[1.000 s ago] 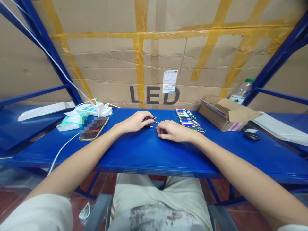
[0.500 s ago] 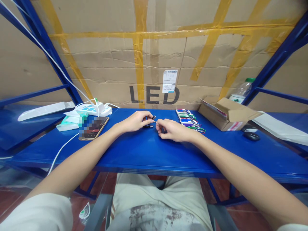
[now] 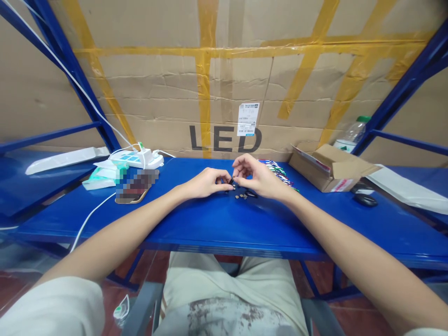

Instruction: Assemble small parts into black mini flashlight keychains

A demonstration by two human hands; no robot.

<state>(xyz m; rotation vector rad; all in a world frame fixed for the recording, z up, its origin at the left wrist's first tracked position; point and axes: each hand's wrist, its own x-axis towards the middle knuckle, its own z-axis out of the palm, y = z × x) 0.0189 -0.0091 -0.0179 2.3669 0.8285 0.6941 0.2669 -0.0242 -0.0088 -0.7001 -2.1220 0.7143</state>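
Observation:
My left hand (image 3: 209, 182) is closed, thumb and fingers pinching a small black piece (image 3: 231, 181) over the blue table (image 3: 210, 224). Right beside it, my right hand (image 3: 257, 177) has thumb and index finger bent together at that piece; whether something sits between them is too small to make out. Below the hands lie several small round metallic discs (image 3: 241, 196). A black item (image 3: 251, 193) rests just under my right hand, partly covered. Behind that hand is a row of colourful metallic stick-shaped items with cords (image 3: 279, 171), partly hidden.
An open cardboard box (image 3: 332, 172) stands back right, near a black mouse (image 3: 365, 199) and a plastic bottle (image 3: 353, 133). At left are a phone (image 3: 140, 186), a white power strip (image 3: 150, 159) and green-white packaging (image 3: 101, 177). A large cardboard wall (image 3: 157, 102) closes off the back.
My right hand has shifted right and farther back, now covering part of the colourful row. My left hand moved slightly right. Small discs and a black item now show on the table beneath the hands.

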